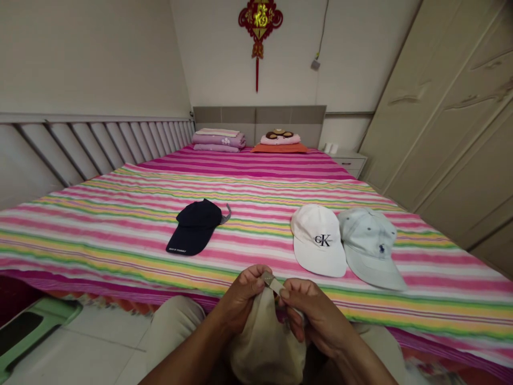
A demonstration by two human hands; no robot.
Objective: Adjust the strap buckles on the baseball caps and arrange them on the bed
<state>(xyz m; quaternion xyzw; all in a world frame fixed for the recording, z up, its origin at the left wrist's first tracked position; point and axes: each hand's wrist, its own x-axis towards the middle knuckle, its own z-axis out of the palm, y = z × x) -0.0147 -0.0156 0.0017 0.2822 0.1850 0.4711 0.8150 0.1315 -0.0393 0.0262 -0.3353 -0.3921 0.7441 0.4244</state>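
Observation:
A beige cap [266, 342] is held low in front of me, over my lap, with its back opening facing up. My left hand [244, 297] pinches one end of the cap's adjustment strap [274, 284]. The strap's other side is gripped between the thumb and fingers of my right hand [310, 313]. On the bed ahead, to the left, lies a navy cap [196, 224] with its grey strap sticking out. A white cap with dark letters [316, 238] rests to the right. Touching it is a pale blue cap [371, 246] with a small dark logo.
The caps lie on a bed with a striped sheet [256, 195]. Folded purple bedding [218, 141] and a pink pillow stack [279, 140] sit by the headboard [288, 120]. A green stool [40, 326] stands at lower left, a wardrobe [441, 117] at right.

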